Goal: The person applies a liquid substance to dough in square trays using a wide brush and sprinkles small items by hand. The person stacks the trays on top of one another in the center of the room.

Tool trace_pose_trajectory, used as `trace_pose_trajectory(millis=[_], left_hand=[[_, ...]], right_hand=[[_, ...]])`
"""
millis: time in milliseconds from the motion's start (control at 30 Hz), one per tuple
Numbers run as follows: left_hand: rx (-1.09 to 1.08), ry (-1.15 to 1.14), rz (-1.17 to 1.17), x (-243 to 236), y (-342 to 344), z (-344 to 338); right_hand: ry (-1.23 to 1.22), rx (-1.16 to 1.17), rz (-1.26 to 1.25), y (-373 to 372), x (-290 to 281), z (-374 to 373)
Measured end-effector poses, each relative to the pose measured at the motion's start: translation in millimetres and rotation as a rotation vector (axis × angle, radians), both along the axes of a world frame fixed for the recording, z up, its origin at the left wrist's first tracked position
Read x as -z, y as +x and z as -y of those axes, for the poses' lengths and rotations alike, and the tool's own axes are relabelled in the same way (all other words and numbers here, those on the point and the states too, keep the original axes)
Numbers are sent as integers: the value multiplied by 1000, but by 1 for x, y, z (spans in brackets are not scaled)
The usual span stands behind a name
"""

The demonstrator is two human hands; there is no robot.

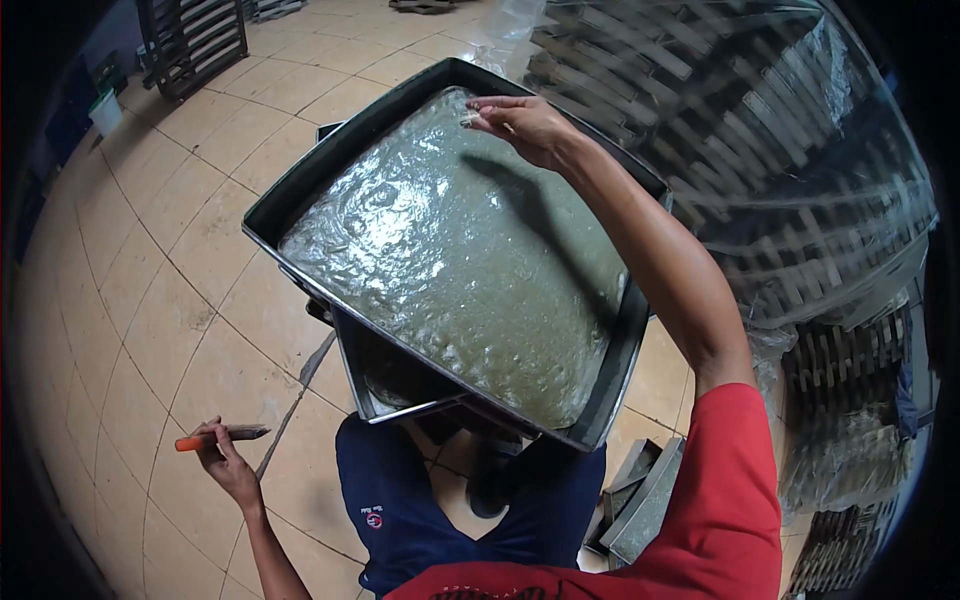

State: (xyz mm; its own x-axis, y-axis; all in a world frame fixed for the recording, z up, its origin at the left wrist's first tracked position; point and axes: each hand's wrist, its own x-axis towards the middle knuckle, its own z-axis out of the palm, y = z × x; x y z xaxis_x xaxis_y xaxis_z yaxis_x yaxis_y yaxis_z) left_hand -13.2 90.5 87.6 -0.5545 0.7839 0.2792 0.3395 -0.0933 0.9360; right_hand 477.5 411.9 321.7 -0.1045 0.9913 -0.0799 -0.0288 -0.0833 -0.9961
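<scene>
A large dark metal tray (264,232) holds a glossy, bumpy grey-green mass (440,300). It rests askew on another metal tray (358,393) above my knees. My right hand (525,128) reaches over to the far end of the mass, fingers pinched at its edge by the tray's wall; something small and pale at the fingertips is too small to name. Down at the lower left, away from the trays, my left hand (228,462) grips an orange-handled tool (195,441) with a narrow dark blade, held level over the floor.
Tiled floor (180,310) surrounds me. Slatted racks under clear plastic (760,180) stand at the right, with more stacked slats (840,370) below. Metal pans (645,500) lie by my right leg. A slatted black frame (195,45) and a white bucket (104,112) are at the back left.
</scene>
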Motion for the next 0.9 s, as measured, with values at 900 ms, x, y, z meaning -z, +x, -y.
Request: trace_pose_trajectory(millis=[900], left_hand=[[97,-10,98,17,18,-31]], right_hand=[[-217,161,144,71,-44,180]])
